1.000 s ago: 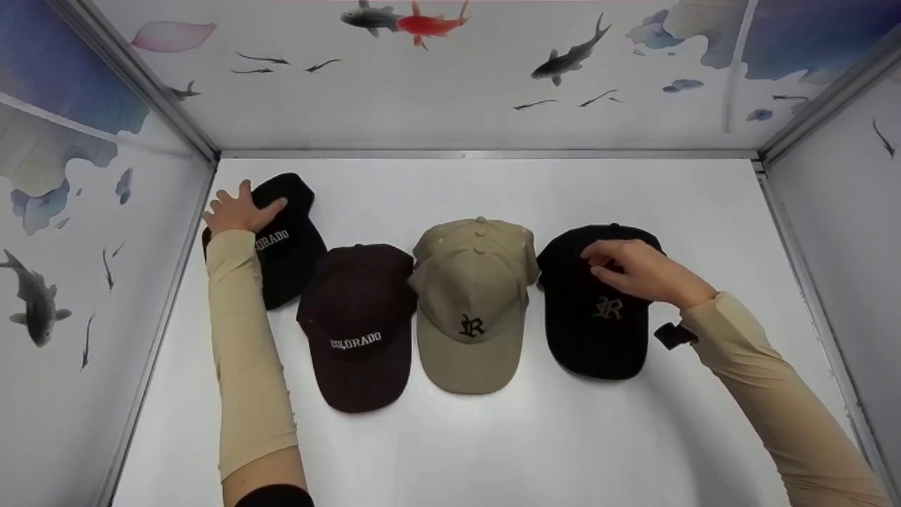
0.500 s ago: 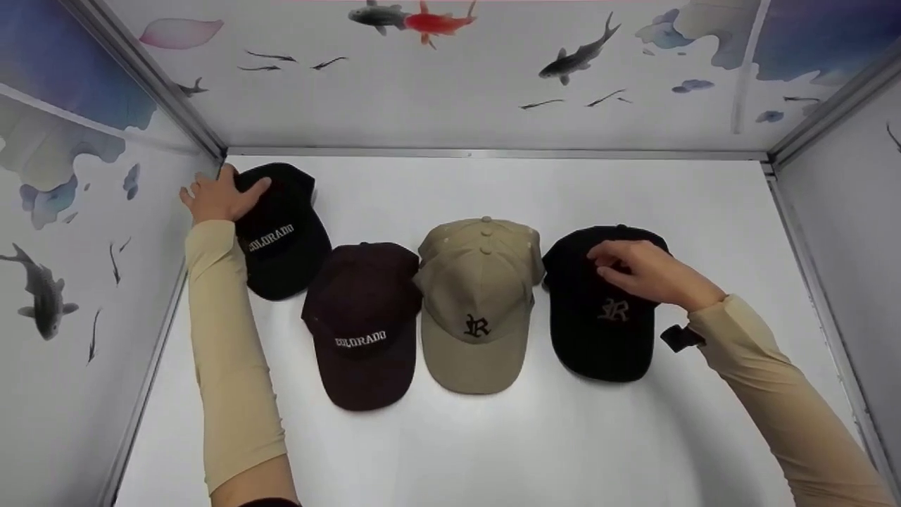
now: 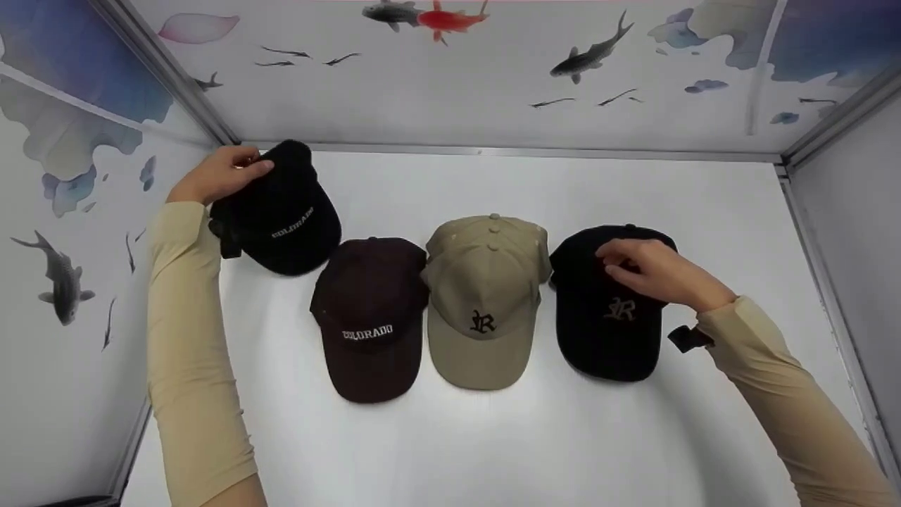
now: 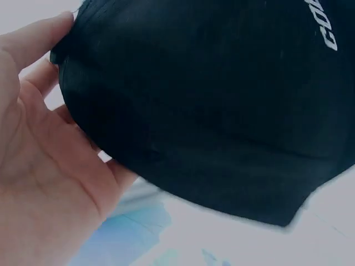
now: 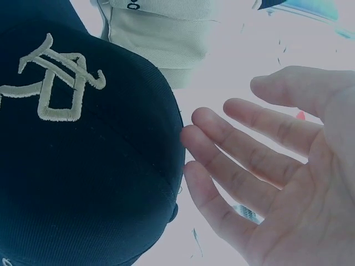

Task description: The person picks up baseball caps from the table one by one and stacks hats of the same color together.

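Note:
At the far left, my left hand [image 3: 218,172] pinches the back edge of a black baseball cap [image 3: 281,218] lettered COLORADO. In the left wrist view the thumb lies on the near side of the cap's edge [image 4: 194,122], with fingers partly hidden behind it. My right hand [image 3: 651,271] hovers over another black baseball cap [image 3: 609,348] with an R emblem, at the right of the row. Its fingers [image 5: 244,149] are loosely bent and hold nothing; in the right wrist view their tips are close to the cap's crown, and I cannot tell whether they touch.
Between the two black caps lie a dark maroon COLORADO cap [image 3: 372,366] and beige caps [image 3: 486,366], apparently nested, with an R emblem on the front one. The white tabletop [image 3: 464,451] is bounded by printed panels [image 3: 450,98] at the back and sides.
My left hand has shifted from lying spread on the left black cap to pinching its back edge. That cap has moved back and its brim is turned rightward. The right hand stays put.

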A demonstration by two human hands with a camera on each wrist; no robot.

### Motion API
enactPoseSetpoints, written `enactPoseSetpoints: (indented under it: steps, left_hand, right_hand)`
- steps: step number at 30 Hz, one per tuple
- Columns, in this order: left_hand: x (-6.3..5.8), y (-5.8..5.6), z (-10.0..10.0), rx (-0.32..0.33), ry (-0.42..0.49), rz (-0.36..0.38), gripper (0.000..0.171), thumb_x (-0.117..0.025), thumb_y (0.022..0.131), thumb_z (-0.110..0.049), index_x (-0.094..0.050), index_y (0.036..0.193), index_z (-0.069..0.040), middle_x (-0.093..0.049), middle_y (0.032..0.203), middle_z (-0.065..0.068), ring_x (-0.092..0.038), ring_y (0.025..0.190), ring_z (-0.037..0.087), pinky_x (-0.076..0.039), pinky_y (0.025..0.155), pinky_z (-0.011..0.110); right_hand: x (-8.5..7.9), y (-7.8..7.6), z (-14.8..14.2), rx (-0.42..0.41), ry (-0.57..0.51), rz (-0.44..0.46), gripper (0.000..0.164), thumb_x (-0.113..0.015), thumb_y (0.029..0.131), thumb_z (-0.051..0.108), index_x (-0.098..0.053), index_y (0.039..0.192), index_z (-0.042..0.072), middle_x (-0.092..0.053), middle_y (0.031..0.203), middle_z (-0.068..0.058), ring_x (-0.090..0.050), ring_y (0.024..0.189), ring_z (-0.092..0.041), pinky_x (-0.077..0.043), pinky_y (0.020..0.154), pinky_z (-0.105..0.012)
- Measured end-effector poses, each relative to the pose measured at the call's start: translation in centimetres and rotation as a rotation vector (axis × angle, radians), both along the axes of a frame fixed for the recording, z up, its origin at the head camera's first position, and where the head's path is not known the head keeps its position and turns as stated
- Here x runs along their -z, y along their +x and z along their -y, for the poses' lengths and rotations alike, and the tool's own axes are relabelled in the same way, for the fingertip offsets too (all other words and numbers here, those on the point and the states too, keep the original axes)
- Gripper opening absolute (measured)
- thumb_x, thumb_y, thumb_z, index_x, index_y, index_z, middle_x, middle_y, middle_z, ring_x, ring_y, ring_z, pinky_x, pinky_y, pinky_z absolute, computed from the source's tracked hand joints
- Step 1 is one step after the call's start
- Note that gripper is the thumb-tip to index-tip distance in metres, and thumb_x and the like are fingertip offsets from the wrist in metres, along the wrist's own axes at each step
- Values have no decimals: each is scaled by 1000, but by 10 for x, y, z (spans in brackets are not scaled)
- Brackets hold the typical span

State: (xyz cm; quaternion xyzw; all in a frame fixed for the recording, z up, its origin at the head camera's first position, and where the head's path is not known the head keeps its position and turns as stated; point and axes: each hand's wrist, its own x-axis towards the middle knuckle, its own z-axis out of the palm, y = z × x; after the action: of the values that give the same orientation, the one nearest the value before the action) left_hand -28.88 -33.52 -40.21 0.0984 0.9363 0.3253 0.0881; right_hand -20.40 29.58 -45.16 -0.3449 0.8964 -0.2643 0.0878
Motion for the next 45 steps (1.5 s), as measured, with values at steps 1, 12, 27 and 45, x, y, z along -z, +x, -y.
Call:
enactPoseSetpoints:
  steps: [1,12,27,45]
  left_hand:
    - [-5,0,-3,8,9,-13,35,-53,100,-27,-41,77,-2,-34,69,3,-34,62,14,-26,63,30]
    - [-55,7,-39,58,-51,-91,31,-56,98,-34,-51,94,-4,-45,68,4,-41,61,17,-30,62,30]
    - [-100,30,-99,209,202,-171,25,-63,95,-25,-60,104,-1,-65,75,1,-60,62,12,-45,59,23]
    - [-96,60,-202,665,278,-121,16,-62,96,-18,-57,93,-3,-53,63,-2,-46,55,11,-37,59,26]
  right_hand:
    - [-1,0,0,2,1,5,22,-60,91,-3,-63,113,-7,-67,98,-15,-64,87,-25,-52,75,-43]
    - [-8,1,-2,6,-2,-4,21,-60,91,-3,-64,112,-4,-67,98,-12,-64,86,-21,-51,73,-40]
    - [-17,6,-14,33,2,-14,22,-60,93,1,-63,114,-3,-67,102,-14,-64,89,-24,-51,74,-43]
    - [-27,15,-13,34,-23,-62,22,-61,91,-3,-63,112,-6,-66,109,-17,-63,98,-31,-50,80,-44]
